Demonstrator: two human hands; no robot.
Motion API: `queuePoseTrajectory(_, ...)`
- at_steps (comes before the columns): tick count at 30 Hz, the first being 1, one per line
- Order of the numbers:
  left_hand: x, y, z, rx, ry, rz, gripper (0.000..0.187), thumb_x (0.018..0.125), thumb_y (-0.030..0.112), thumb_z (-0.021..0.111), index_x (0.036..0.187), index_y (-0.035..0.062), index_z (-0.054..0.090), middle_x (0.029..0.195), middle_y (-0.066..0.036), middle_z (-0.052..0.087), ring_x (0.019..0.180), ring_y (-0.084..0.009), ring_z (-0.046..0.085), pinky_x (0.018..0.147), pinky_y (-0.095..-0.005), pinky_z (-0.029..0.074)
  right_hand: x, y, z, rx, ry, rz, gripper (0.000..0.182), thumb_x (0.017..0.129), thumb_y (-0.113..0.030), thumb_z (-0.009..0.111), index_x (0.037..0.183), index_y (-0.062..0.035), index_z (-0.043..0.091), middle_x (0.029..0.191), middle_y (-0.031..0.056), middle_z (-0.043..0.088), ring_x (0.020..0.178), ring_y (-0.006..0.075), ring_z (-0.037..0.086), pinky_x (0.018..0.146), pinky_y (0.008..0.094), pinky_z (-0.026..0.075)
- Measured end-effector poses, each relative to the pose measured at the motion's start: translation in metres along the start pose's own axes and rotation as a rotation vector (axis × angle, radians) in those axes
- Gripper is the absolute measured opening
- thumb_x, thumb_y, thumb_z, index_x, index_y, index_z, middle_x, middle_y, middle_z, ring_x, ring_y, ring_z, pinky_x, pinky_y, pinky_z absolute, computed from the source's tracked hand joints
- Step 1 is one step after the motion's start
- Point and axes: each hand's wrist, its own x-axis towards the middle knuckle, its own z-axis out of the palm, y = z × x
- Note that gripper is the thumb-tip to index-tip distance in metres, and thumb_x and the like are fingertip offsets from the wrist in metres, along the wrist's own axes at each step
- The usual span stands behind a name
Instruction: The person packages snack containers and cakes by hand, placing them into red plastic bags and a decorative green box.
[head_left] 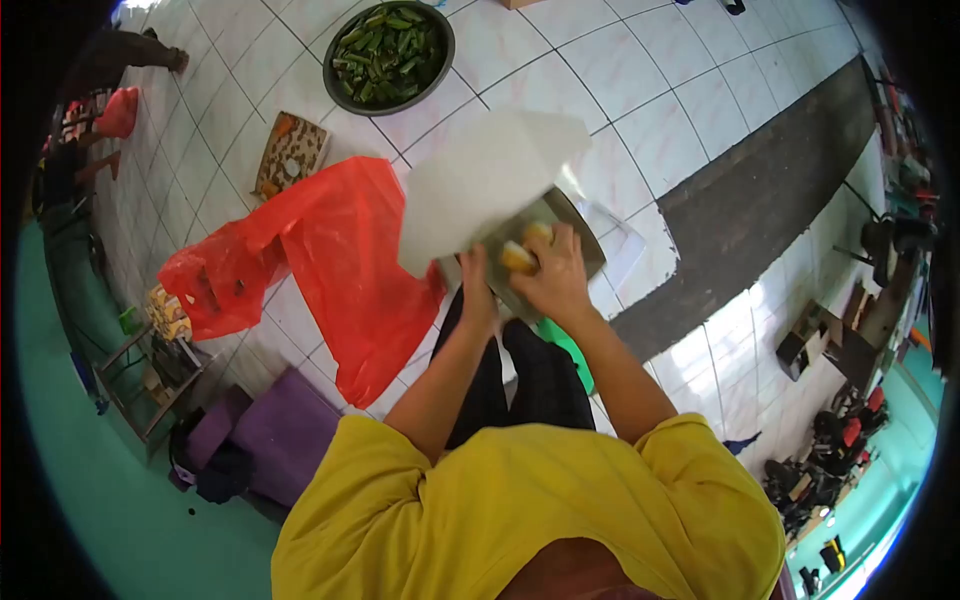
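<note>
Now right hand [553,275] around yellow piece [517,258]

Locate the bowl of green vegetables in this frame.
In the head view, the bowl of green vegetables sits on the tiled floor at top centre, beyond the red plastic bag.

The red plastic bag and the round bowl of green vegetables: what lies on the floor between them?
In the head view, a flat brown patterned board lies on the white tiles between the red plastic bag and the bowl of green vegetables.
</note>
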Motion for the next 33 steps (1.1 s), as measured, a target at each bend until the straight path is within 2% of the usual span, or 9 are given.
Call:
queuePoseTrajectory(2,0.0,0.026,0.004,-0.042,-0.007,-0.005,0.049,0.088,0.04,0.044,0.125,0.0117,0.03,0.121,-0.005,0.04,0.111,-0.0174,0.04,0.093,-0.0317,0.034,0.005,-0.029,-0.014,-0.389,0.238,-0.318,0.041,0.057,-0.016,0.071,0.094,-0.0043,0.056,0.11,0.0199,0.038,0.095,0.0377,0.041,0.08,0.0445,0.038)
queuePoseTrajectory(7,0.021,0.071,0.017,-0.121,-0.013,0.029,0.044,0.091,0.041,0.034,0.121,0.0094,0.038,0.117,-0.007,0.048,0.109,-0.0199,0.046,0.092,-0.033,0.037,0.023,-0.092,-0.005,-0.429,0.069,-0.42,0.035,0.061,-0.014,0.069,0.094,-0.0059,0.059,0.111,0.0184,0.038,0.096,0.0356,0.041,0.081,0.0418,0.039)
queuePoseTrajectory(14,0.036,0.147,0.019,-0.266,-0.106,-0.023,0.044,0.089,0.042,0.039,0.122,0.0129,0.036,0.118,-0.005,0.047,0.109,-0.0186,0.046,0.09,-0.0329,0.038,0.063,-0.149,-0.032,-0.231,0.308,-0.646,0.021,0.063,0.001,0.062,0.083,-0.0074,0.063,0.091,0.0141,0.05,0.085,0.0307,0.049,0.073,0.036,0.043)
queuePoseTrajectory(15,0.04,0.153,0.021,-0.266,-0.098,-0.002,0.044,0.088,0.04,0.04,0.123,0.0132,0.036,0.118,-0.005,0.046,0.109,-0.019,0.045,0.091,-0.0336,0.038,0.07,-0.156,-0.037,-0.237,0.304,-0.657,0.021,0.063,0.001,0.062,0.083,-0.0074,0.063,0.091,0.0141,0.05,0.085,0.0307,0.049,0.073,0.036,0.043)
queuePoseTrajectory(17,0.048,0.165,0.023,-0.251,-0.106,-0.013,0.043,0.088,0.037,0.041,0.123,0.0132,0.035,0.118,-0.005,0.046,0.11,-0.0192,0.045,0.091,-0.0343,0.038,0.087,-0.166,-0.046,0.306,-0.079,-0.302,0.018,0.066,0.001,0.061,0.082,-0.0065,0.063,0.085,0.012,0.051,0.082,0.0292,0.05,0.073,0.0358,0.043)
queuePoseTrajectory(22,0.084,0.171,0.021,-0.187,-0.146,0.0,0.042,0.086,0.03,0.044,0.123,0.014,0.035,0.118,-0.005,0.045,0.111,-0.0199,0.042,0.091,-0.0353,0.037,0.12,-0.204,-0.062,-0.222,0.037,-0.638,0.052,0.068,-0.004,0.062,0.116,-0.0067,0.043,0.092,0.0158,0.053,0.087,0.0319,0.051,0.072,0.0374,0.044)
queuePoseTrajectory(25,0.107,0.166,0.034,-0.198,0.023,-0.035,0.037,0.083,0.029,0.046,0.114,0.0095,0.045,0.111,-0.007,0.053,0.102,-0.0218,0.051,0.087,-0.0345,0.041,0.138,-0.198,-0.037,-0.508,0.068,-0.56,0.049,0.07,-0.008,0.06,0.116,-0.0037,0.042,0.093,0.0192,0.053,0.09,0.0361,0.05,0.077,0.0396,0.043)
queuePoseTrajectory(29,0.139,0.167,0.059,-0.349,0.045,-0.02,0.041,0.082,0.032,0.048,0.118,0.0135,0.041,0.113,-0.004,0.049,0.105,-0.0204,0.046,0.086,-0.0353,0.04,0.166,-0.184,-0.03,-0.226,-0.251,-0.631,0.046,0.073,-0.01,0.059,0.114,0.0005,0.042,0.108,0.0226,0.046,0.097,0.0401,0.045,0.081,0.0418,0.04)
queuePoseTrajectory(33,0.157,0.177,0.075,-0.494,-0.058,-0.244,0.031,0.083,0.027,0.046,0.109,0.0098,0.049,0.104,-0.008,0.056,0.095,-0.022,0.054,0.085,-0.0354,0.043,0.214,-0.186,-0.076,-0.475,-0.146,-0.712,0.048,0.074,-0.013,0.06,0.117,-0.0035,0.042,0.109,0.0251,0.047,0.099,0.04,0.045,0.085,0.0428,0.038)
